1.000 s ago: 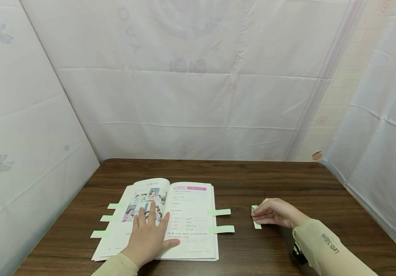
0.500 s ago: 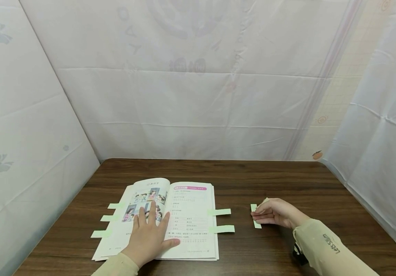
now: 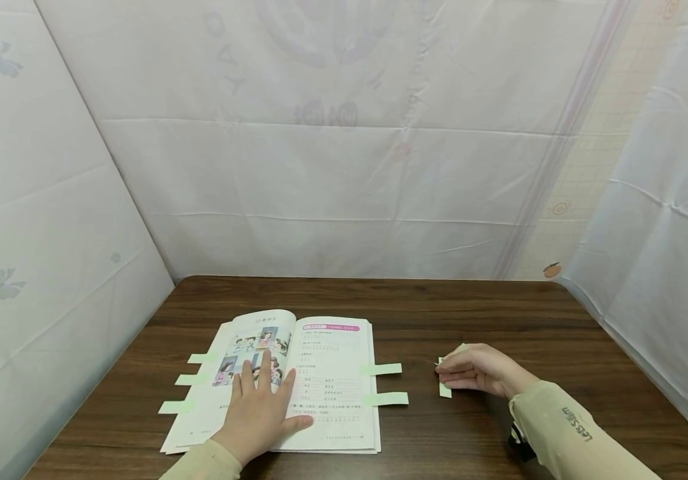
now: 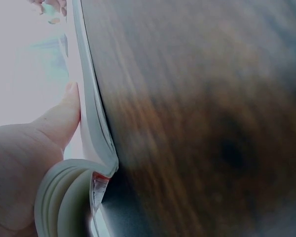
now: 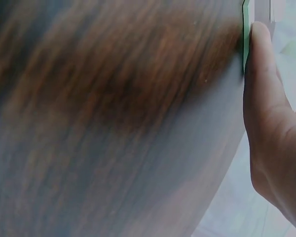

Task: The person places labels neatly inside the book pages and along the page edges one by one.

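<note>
An open book (image 3: 332,427) lies on the table, its left page curving up at the spine. My left hand (image 3: 257,417) rests on it with fingers spread, mostly over the left page, thumb reaching onto the right page. In the left wrist view the thumb lies along the page by the book's thick lower edge (image 4: 96,128). To the right of the book, my right hand (image 3: 482,369) pinches at a small pale green sticky note pad (image 3: 445,392). A thin edge sticks up near the fingertips, which hide the pad's middle. The right wrist view shows the thumb (image 5: 261,54) against the pad's edge (image 5: 246,34).
Pale green sticky strips stick out from both sides of the book, such as the right strip (image 3: 389,399) and the left strip (image 3: 173,407). The dark wooden table (image 3: 428,307) is bounded by a white patterned cloth (image 3: 344,173) behind and at the sides.
My right fingers have shifted slightly on the sticky note pad; its upper end now shows less, with a thin edge raised. The left hand and book have stayed put.
</note>
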The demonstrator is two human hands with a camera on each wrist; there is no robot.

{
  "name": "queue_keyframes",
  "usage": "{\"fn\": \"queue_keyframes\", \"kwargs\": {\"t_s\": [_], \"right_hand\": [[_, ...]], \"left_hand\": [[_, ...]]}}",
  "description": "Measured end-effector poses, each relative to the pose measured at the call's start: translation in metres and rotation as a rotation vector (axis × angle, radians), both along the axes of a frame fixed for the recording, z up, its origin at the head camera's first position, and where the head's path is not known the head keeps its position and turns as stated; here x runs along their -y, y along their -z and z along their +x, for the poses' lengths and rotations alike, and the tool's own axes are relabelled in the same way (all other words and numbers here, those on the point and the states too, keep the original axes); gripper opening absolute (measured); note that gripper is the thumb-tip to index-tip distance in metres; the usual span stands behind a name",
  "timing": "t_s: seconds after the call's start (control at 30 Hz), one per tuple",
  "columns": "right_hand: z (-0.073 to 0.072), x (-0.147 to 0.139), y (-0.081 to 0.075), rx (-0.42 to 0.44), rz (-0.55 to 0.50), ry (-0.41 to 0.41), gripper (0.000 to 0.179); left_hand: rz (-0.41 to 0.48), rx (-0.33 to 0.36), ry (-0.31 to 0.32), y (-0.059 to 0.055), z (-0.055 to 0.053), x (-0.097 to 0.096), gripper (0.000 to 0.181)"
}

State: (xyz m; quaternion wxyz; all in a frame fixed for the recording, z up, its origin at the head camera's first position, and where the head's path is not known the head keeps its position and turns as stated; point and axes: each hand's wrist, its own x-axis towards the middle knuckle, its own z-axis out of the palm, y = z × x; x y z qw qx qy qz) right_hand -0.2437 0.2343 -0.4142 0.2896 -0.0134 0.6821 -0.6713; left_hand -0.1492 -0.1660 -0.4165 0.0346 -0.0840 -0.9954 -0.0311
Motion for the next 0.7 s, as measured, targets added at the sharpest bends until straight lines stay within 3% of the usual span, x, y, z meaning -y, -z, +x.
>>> {"fn": "queue_keyframes", "kwargs": {"t_s": [0.37, 0.7], "right_hand": [[-0.001, 0.005, -0.008, -0.037, 0.017, -0.028, 0.032], [0.0, 0.009, -0.013, -0.053, 0.04, -0.097, 0.03]], "left_hand": [[0.004, -0.012, 0.006, 0.0, 0.0, 0.0, 0.087], [0.012, 0.003, 0.004, -0.001, 0.0, 0.0, 0.087]]}}
